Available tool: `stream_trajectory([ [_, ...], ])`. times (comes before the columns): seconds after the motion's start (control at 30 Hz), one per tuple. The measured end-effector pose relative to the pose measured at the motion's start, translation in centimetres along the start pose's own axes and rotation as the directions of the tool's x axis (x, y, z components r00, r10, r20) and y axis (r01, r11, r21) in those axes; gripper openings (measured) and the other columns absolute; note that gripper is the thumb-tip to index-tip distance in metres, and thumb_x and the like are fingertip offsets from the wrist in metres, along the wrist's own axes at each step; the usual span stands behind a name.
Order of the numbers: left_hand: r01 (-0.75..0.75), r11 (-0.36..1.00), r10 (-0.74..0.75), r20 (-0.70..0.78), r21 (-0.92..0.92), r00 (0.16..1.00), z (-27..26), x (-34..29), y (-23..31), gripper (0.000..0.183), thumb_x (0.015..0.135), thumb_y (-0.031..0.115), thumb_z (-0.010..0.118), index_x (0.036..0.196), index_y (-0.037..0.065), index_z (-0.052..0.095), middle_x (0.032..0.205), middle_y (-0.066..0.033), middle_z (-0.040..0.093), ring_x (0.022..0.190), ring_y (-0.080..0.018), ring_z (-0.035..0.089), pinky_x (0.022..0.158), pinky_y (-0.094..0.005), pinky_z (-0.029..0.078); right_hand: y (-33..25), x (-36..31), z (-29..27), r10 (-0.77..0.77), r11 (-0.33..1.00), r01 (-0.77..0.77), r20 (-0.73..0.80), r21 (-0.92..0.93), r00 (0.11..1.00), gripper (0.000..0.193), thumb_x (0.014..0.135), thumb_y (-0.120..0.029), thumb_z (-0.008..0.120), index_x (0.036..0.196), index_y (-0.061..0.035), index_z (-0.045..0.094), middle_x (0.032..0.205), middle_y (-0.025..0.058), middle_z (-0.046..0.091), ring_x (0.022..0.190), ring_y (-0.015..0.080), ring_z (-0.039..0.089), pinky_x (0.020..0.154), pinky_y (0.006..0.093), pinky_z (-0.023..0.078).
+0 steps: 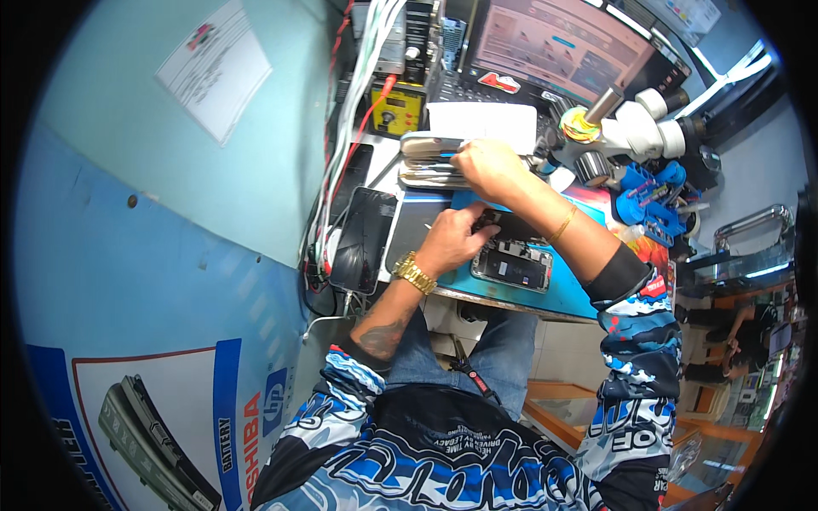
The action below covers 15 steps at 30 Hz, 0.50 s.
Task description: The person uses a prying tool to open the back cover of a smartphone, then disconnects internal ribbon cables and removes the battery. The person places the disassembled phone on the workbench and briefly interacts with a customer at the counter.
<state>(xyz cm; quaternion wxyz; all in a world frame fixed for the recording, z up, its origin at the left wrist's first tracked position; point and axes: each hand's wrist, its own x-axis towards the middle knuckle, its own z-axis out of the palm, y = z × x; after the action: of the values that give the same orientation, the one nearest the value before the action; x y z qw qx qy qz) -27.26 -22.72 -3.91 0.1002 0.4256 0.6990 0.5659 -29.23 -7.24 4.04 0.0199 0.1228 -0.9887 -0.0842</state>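
An opened phone (pixel 513 266) lies on a blue work mat (pixel 562 294), its inner parts showing. A dark panel (pixel 521 226) belonging to it sits just beyond. My left hand (pixel 456 238) grips the edge of this panel between thumb and fingers. Farther off, my right hand (pixel 490 170) has its fingers drawn together at the front of a light stacked holder (pixel 419 162) with several slots. Whatever those fingertips pinch is hidden by the hand. My right forearm crosses above the panel and covers part of it.
Another dark phone (pixel 365 243) lies left of the mat beside cables. Behind stand a yellow-fronted bench device (pixel 399 111) and a monitor (pixel 562 47). A white microscope (pixel 630 132) and a blue tool holder (pixel 652 204) are at the right. A wall (pixel 170 230) borders the left.
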Motion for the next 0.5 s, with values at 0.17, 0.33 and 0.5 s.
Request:
stream_trajectory([
  [0.17,-0.034,0.999,0.033,-0.018,-0.024,0.999,0.0,-0.4,-0.5,0.026,0.089,0.02,0.074,0.104,0.0,0.066,0.08,-0.0219,0.07,0.068,-0.0378,0.069,0.062,-0.044,0.051,0.0,0.1,1.0,0.104,0.994,-0.104,0.024,0.027,0.994,0.011,0.08,-0.007,0.065,0.084,-0.0021,0.074,0.086,0.0192,0.073,0.083,0.0368,0.074,0.075,0.0465,0.06],
  [0.33,-0.013,1.0,0.013,0.01,0.008,1.0,-0.1,-0.3,-0.4,0.025,0.089,0.022,0.074,0.099,0.001,0.064,0.073,-0.0202,0.067,0.067,-0.0399,0.067,0.061,-0.0451,0.05,0.4,-0.3,1.2,0.071,0.996,-0.065,-0.097,0.067,0.993,0.015,0.081,-0.007,0.064,0.092,-0.0013,0.072,0.091,0.0192,0.073,0.091,0.0364,0.073,0.079,0.0471,0.059],
  [0.5,-0.02,1.0,0.02,0.007,0.013,1.0,-0.2,-0.4,-0.5,0.024,0.09,0.021,0.074,0.097,0.001,0.062,0.074,-0.0198,0.068,0.068,-0.0392,0.067,0.061,-0.0444,0.05,0.5,0.3,-0.4,0.214,0.952,-0.227,0.084,0.206,0.973,0.021,0.081,-0.014,0.066,0.094,-0.0015,0.076,0.086,0.021,0.073,0.087,0.0371,0.073,0.082,0.0462,0.058],
])
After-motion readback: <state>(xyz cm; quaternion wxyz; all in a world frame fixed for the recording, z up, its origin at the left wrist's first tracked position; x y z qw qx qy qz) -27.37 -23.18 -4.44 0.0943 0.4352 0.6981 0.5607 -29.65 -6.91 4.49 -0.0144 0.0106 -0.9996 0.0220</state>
